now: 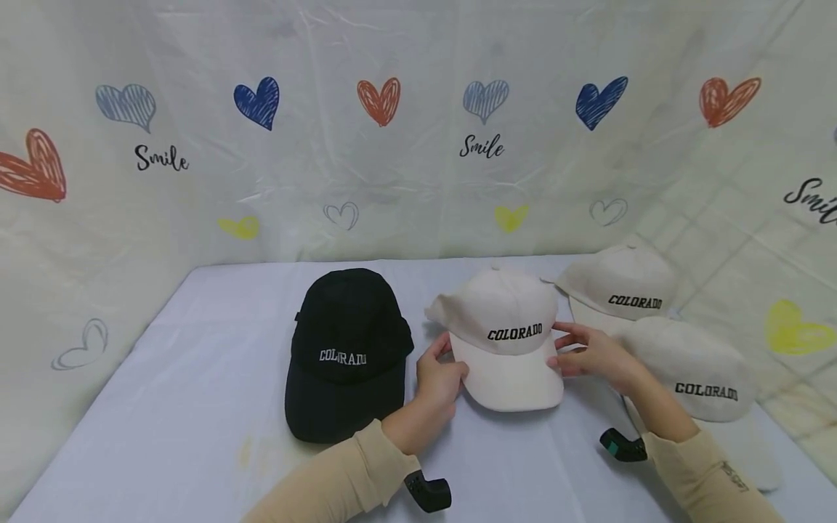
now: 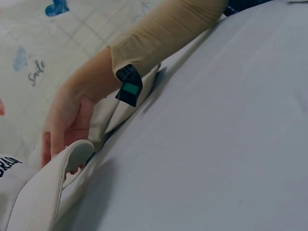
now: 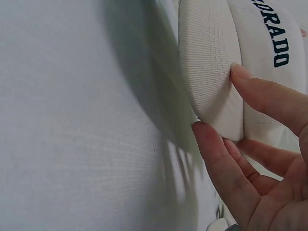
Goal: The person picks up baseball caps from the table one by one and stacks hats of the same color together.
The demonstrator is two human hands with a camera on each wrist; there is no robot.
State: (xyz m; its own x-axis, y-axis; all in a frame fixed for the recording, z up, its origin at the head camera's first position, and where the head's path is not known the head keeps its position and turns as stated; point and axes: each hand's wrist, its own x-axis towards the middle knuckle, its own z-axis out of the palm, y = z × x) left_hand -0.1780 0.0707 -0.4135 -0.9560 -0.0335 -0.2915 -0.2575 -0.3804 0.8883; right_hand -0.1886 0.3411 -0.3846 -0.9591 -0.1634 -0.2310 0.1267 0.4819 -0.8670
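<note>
Head view facing forward and down, wrist views nearer, sideways, both sharing the held white cap (image 1: 503, 350)

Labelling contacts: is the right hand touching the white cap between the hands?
Touching: the right wrist view shows the right hand with its thumb on the cap's brim.

The place was a makeshift booth, curtained off on three sides; a thin, creased sheet (image 1: 431, 43), printed with coloured hearts (image 1: 264, 104) and "Smile" lettering (image 1: 482, 146), hung behind the pale surface (image 1: 196, 378) and along its left and right, closing it in; at the right a faint grid of lines (image 1: 719, 240) showed, perhaps a tiled wall seen hazily through the sheet.
</note>
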